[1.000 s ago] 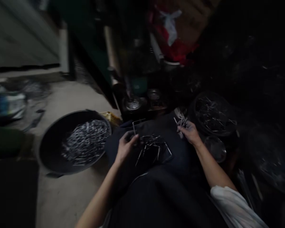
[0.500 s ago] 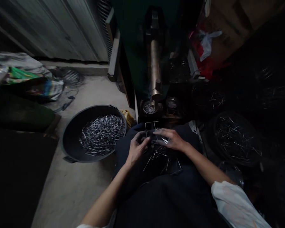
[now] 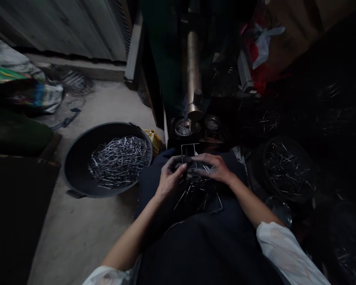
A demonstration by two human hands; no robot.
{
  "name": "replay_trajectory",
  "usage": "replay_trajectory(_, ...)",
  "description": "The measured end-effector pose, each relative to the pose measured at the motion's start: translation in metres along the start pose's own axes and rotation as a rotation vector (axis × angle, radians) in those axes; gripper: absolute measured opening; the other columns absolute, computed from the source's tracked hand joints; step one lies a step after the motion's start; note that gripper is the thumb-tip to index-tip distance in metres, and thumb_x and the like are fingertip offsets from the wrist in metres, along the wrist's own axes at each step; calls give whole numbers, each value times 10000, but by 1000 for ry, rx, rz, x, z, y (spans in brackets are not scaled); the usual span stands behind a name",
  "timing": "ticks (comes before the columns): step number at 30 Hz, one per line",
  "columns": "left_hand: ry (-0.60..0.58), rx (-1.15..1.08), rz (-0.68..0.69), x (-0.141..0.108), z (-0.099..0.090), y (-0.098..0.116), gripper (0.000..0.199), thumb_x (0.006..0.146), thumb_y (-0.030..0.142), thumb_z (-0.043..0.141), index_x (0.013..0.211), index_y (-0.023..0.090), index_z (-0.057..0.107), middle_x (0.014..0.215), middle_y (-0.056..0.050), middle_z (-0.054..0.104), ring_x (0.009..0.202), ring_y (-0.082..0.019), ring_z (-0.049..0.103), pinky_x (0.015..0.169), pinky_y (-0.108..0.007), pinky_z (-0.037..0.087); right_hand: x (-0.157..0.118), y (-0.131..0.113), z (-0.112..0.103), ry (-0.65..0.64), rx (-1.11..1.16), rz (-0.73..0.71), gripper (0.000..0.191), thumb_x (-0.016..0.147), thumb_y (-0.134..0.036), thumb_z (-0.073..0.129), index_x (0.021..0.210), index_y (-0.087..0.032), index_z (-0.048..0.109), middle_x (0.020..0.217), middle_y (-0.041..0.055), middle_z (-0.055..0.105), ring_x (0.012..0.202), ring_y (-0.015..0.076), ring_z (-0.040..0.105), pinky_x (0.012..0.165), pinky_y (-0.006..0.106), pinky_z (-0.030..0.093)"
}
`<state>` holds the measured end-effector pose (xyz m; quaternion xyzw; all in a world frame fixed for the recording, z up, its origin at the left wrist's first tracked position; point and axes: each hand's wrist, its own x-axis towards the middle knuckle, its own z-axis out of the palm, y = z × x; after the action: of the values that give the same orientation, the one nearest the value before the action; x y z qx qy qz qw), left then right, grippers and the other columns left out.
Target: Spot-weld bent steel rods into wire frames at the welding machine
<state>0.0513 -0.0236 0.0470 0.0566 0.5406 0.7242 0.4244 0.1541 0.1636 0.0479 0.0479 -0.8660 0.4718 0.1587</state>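
A thin wire bent into a squarish frame [image 3: 182, 152] stands up between my two hands above my lap. My left hand [image 3: 171, 173] pinches its left side, thumb against fingers. My right hand [image 3: 218, 169] has its fingers on the right side of the same frame, and several more wires [image 3: 207, 168] show beneath those fingers. Bent wire pieces [image 3: 219, 202] lie loosely on the dark cloth [image 3: 192, 241] over my lap, just below both hands. The fingertips are partly lost in shadow.
Left of my knee, a black basin [image 3: 74, 176] holds a heap of wire pieces [image 3: 121, 160]. A yellow crate [image 3: 154, 138] sits behind it. Ahead is a machine with a metal cylinder [image 3: 194, 75] over a dish of small bits [image 3: 183, 128]. More wires [image 3: 287, 166] lie at right.
The view has shifted slightly, so the basin and machine appear further left and higher. Both hands keep hold of the wire frame, nearly in the same pose.
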Motion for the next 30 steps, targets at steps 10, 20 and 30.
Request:
replay_trajectory(10,5,14,-8,-3,8,-2,502,753,392,821,1147,165,609,750,2,672,548,-125,646,557,-240,554,-12,2,3,41,37,68,423,880,-351,750,1287,-267,671,1215,64,722,1123,205,688,1008,354,538)
replay_trajectory(20,0,-3,4,3,5,-1,481,758,379,825,1141,171,621,789,-2,670,593,-121,644,568,-238,564,-5,4,-2,21,42,55,412,886,-347,745,1282,-261,671,1203,65,728,1116,199,694,1000,347,543)
replay_trajectory(30,-4,-37,30,17,2,8,536,743,404,836,1173,179,606,809,-15,681,628,-133,659,571,-234,557,20,7,-11,-4,11,3,419,881,-315,753,1289,-276,668,1194,53,732,1117,192,696,1000,341,549)
